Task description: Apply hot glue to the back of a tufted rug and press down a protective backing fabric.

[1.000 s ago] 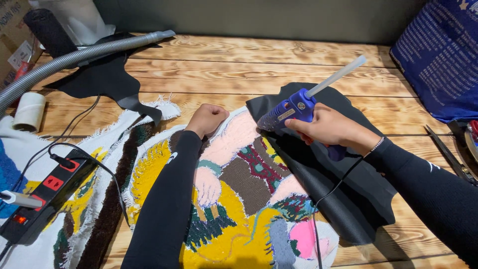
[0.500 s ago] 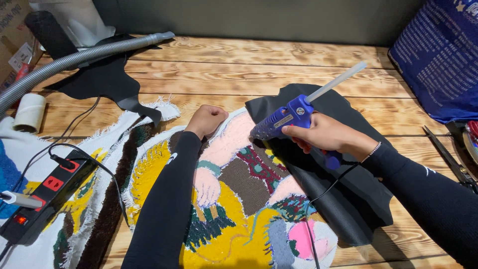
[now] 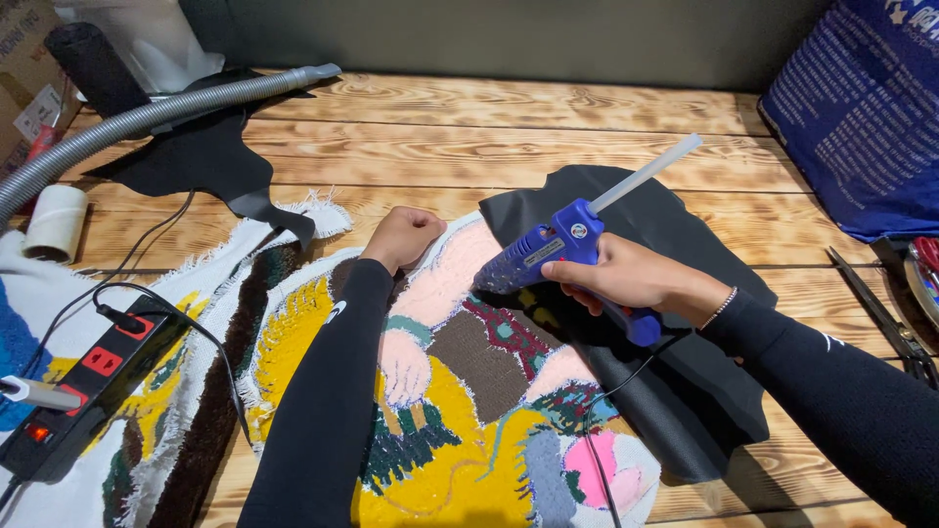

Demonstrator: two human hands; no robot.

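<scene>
My right hand (image 3: 631, 279) grips a blue hot glue gun (image 3: 548, 256) with a white glue stick poking out of its back. Its nozzle points down-left at the edge of a colourful tufted rug piece (image 3: 460, 391). My left hand (image 3: 403, 237) is a closed fist pressing on the pink upper edge of that rug. A sheet of black backing fabric (image 3: 685, 381) lies under the rug's right side. Both arms wear black sleeves.
A black power strip with red switches (image 3: 83, 386) lies on another tufted piece (image 3: 196, 420) at left. A grey hose (image 3: 147, 117), a white tape roll (image 3: 54, 223), black fabric scraps (image 3: 210, 161), scissors (image 3: 880, 308) and a blue bag (image 3: 861, 117) sit on the wooden table (image 3: 469, 137).
The glue gun and my right hand have shifted slightly left and down, bringing the nozzle closer to the rug edge. My left fist stays in place.
</scene>
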